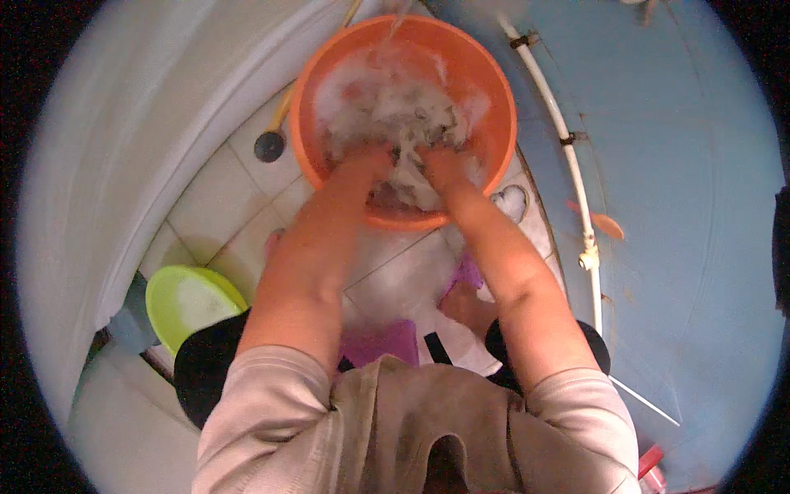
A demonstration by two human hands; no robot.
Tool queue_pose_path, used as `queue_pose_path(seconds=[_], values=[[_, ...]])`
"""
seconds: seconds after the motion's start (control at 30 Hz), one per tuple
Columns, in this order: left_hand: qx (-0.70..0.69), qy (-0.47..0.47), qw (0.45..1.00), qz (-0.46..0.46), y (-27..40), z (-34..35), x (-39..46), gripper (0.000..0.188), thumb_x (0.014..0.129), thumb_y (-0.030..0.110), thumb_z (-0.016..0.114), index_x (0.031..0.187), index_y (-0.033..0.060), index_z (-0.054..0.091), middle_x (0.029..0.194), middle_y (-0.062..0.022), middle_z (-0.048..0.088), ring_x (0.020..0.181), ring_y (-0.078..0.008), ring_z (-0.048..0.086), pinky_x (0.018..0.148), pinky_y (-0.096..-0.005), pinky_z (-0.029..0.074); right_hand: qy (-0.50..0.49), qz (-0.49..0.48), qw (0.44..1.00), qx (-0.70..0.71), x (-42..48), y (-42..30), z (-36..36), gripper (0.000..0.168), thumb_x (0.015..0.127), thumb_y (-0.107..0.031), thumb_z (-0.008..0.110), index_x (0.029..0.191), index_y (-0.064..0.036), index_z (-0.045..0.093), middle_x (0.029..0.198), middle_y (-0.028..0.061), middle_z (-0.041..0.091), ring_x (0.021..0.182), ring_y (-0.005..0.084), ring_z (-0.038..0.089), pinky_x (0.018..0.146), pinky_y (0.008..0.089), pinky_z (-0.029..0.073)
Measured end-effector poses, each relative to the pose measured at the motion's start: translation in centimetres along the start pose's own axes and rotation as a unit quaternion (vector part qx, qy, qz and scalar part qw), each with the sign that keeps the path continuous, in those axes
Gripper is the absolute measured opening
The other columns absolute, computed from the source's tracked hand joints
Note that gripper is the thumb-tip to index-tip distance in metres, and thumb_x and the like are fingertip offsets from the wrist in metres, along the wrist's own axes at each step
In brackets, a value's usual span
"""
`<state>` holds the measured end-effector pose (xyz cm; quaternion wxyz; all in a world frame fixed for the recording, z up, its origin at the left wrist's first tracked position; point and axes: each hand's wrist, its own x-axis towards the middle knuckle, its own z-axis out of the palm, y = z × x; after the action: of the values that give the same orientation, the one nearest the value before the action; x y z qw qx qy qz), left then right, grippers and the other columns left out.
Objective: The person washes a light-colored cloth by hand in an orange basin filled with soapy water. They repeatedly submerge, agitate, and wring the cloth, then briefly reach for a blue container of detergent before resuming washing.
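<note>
An orange plastic basin (300,117) stands on the tiled floor before me, with white suds and a wet greyish patterned cloth (410,176) in it. My left hand (369,159) is at the left of the cloth, its curled fingers gripping a bunched part. Close by on the right, my right hand (439,162) grips the same cloth, knuckles upward. A pale fold runs between the two hands. Blur, foam and cloth hide most fingertips. A thin stream of water (395,26) falls into the basin at its far rim.
A lime-green basin (162,309) stands at lower left. A yellow stick with a black round end (270,146) lies left of the orange basin. White pipe (565,136) runs along the blue wall (666,185). Purple plastic (389,343) is below me, near my feet.
</note>
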<state>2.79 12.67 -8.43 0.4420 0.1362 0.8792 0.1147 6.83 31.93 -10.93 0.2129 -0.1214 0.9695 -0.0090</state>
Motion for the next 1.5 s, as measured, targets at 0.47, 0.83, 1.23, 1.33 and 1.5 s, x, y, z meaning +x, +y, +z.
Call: queue_pose_path(seconds=[0.47,0.83,1.23,1.33,1.5], values=[[-0.321,0.488,0.767,0.267,10.0,-12.2,-23.8,0.083,0.075,0.027,0.076,0.143,0.0077,0.032,0.134,-0.0186,0.049,0.123,-0.0327,0.049,0.099,-0.0421,0.041,0.269,-0.231,0.881,0.313,-18.8,-10.1,-40.2,0.041,0.071,0.003,0.054,0.109,-0.006,0.065,0.093,0.0129,0.069,0.081,0.0155,0.065,0.076,0.0283,0.051],[-0.484,0.52,0.659,0.247,9.0,-16.9,-31.2,0.043,0.074,0.017,0.075,0.112,0.0013,0.062,0.105,-0.0175,0.067,0.101,-0.0308,0.064,0.083,-0.0381,0.05,0.444,-0.093,0.866,-0.21,-11.4,-2.2,-61.6,0.058,0.079,0.008,0.046,0.132,-0.016,0.052,0.121,0.0105,0.062,0.111,0.0334,0.058,0.096,0.041,0.045],[-0.494,0.508,0.675,0.206,4.1,-17.1,-34.9,0.05,0.074,0.033,0.079,0.109,0.0022,0.066,0.103,-0.0134,0.069,0.096,-0.0222,0.065,0.083,-0.0344,0.049,0.162,-0.261,0.6,-0.739,-5.0,-1.8,-71.5,0.017,0.084,-0.019,0.058,0.099,-0.011,0.059,0.106,0.0049,0.06,0.099,0.0267,0.058,0.085,0.035,0.047],[-0.468,0.525,0.69,0.174,4.3,-17.5,-36.4,0.048,0.075,0.033,0.079,0.111,0.0036,0.066,0.104,-0.011,0.069,0.096,-0.0209,0.065,0.083,-0.0341,0.049,0.174,-0.275,0.868,-0.375,-8.9,-2.4,-70.8,0.025,0.076,-0.018,0.07,0.095,-0.007,0.057,0.097,0.0112,0.058,0.09,0.0282,0.057,0.078,0.0366,0.047],[-0.549,0.487,0.657,0.172,3.7,-18.7,-36.7,0.05,0.074,0.033,0.08,0.111,0.0026,0.066,0.106,-0.0106,0.068,0.098,-0.0205,0.064,0.085,-0.0337,0.048,0.208,-0.382,0.834,-0.339,-8.7,-0.2,-71.7,0.034,0.075,-0.019,0.073,0.103,-0.005,0.061,0.095,0.0139,0.061,0.086,0.0301,0.059,0.078,0.0387,0.048]])
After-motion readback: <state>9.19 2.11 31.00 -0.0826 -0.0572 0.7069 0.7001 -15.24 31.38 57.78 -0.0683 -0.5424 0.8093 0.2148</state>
